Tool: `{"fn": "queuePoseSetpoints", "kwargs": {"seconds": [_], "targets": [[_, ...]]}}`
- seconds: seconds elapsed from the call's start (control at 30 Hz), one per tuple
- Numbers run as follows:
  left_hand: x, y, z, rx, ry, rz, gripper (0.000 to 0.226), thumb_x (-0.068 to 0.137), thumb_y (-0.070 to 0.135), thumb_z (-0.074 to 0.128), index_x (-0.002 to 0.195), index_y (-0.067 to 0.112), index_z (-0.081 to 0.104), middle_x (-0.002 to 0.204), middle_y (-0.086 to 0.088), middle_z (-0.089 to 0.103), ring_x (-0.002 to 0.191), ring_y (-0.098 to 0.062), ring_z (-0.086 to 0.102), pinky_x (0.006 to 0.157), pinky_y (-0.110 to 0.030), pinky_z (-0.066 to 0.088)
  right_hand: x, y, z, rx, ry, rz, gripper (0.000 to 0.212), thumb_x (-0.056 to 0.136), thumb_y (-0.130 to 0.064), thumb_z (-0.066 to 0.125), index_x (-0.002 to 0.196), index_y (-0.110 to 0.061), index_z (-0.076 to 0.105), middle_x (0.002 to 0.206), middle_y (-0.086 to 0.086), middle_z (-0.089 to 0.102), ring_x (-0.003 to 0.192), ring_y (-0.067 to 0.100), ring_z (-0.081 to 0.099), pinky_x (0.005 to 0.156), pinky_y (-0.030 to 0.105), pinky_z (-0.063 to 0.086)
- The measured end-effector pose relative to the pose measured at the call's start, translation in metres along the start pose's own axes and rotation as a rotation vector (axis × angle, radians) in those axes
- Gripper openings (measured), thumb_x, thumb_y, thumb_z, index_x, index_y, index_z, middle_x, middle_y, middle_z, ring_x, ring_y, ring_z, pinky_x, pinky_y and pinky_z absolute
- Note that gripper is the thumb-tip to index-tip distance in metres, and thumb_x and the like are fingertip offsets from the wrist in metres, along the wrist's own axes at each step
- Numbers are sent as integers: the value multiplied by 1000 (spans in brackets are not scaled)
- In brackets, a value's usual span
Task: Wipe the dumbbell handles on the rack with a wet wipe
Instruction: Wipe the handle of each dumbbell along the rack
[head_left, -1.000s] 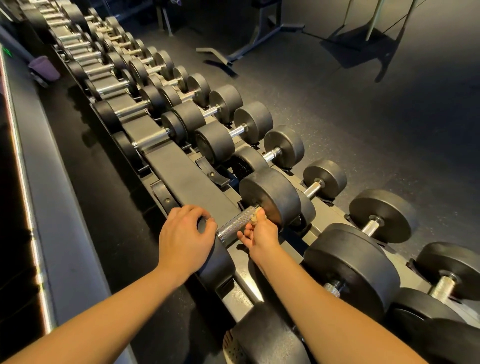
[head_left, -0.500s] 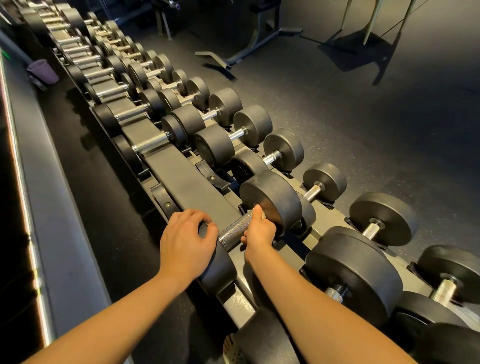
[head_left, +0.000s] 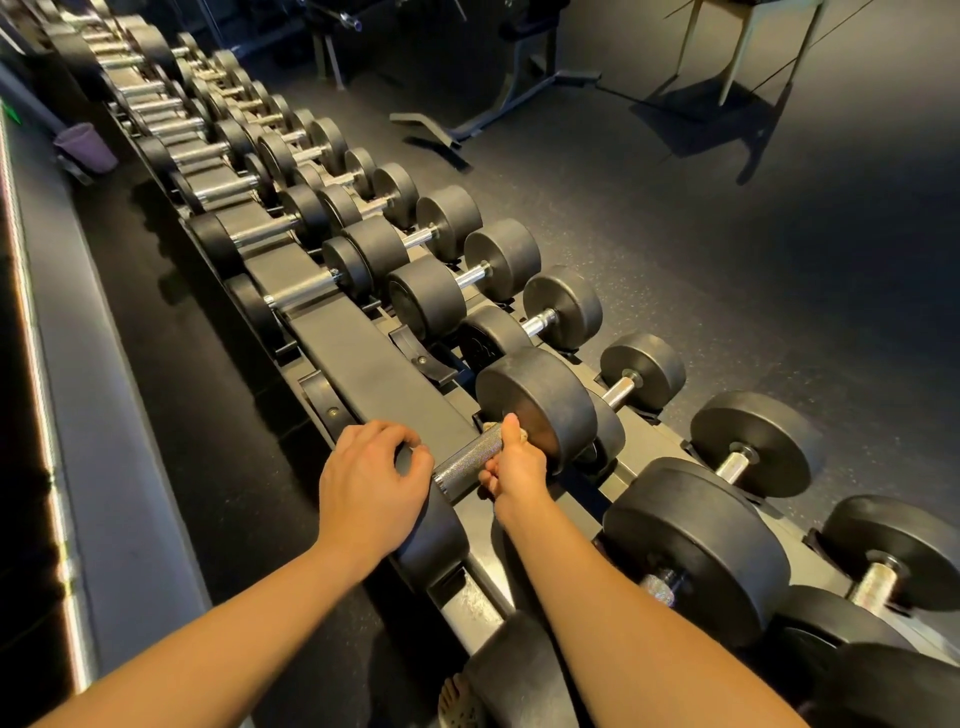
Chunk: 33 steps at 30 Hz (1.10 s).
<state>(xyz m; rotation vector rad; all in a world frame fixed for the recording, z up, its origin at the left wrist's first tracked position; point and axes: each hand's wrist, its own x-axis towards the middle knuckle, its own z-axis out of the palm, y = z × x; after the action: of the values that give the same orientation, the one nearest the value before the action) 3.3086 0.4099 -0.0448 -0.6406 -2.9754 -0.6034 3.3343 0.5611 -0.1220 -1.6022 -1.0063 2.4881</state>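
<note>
One handle (head_left: 467, 460) in progress: right hand (head_left: 514, 467) fingers clamp wet wipe (head_left: 522, 435) around it; left hand (head_left: 371, 480) fingers grip its near head (head_left: 431, 540). Remaining rack (head_left: 363, 358) likely untreated.

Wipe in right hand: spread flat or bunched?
Bunched: only small crumpled bits of the wipe show above the right hand, which grips the dumbbell handle.

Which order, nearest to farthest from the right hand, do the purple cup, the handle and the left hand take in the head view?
1. The handle: gripped by the right hand itself.
2. The left hand: at the handle's other end, gripping the near head.
3. The purple cup: far off at upper left, beside the rack.
</note>
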Motion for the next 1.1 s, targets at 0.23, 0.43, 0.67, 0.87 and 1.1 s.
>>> {"fn": "queuePoseSetpoints", "kwargs": {"seconds": [0.23, 0.43, 0.67, 0.87, 1.1], "targets": [[0, -1, 0, -21, 4, 6, 20, 96, 38, 56, 100, 27, 72, 101, 14, 65, 101, -9, 54, 81, -29, 47, -10, 2, -29, -470, -37, -259, 28, 107, -23, 44, 92, -10, 64, 73, 3, 58, 61, 15, 57, 57, 28, 47], [0, 1, 0, -18, 10, -3, 21, 96, 39, 55, 99, 27, 72, 102, 14, 66, 101, -7, 53, 82, -28, 44, -48, -34, -15, -1990, 132, -1066, 58, 97, -25, 65, 141, 0, 38, 125, 18, 52, 108, 29, 61, 79, 38, 59], [-1, 5, -2, -29, 12, -18, 18, 96, 36, 58, 100, 26, 73, 102, 13, 66, 101, -6, 53, 83, -27, 43, -22, -34, 9, -2000, 29, -704, 60, 94, -24, 69, 143, -6, 40, 136, 18, 54, 117, 36, 63, 87, 45, 57], [-1, 5, -3, -51, 9, -25, 19, 96, 35, 59, 101, 25, 73, 104, 13, 66, 101, -8, 53, 86, -31, 48, -26, -1, -25, -1949, 52, -827, 93, 100, -19, 59, 158, -7, -12, 129, 24, 59, 96, 32, 72, 81, 44, 59], [-1, 4, -3, -47, 7, -15, 19, 96, 35, 60, 102, 24, 73, 104, 12, 67, 102, -8, 54, 85, -32, 49, -31, -10, -18, -1704, -64, -781, 83, 99, -18, 58, 157, -11, 0, 121, 15, 66, 101, 31, 71, 85, 43, 54]]}}
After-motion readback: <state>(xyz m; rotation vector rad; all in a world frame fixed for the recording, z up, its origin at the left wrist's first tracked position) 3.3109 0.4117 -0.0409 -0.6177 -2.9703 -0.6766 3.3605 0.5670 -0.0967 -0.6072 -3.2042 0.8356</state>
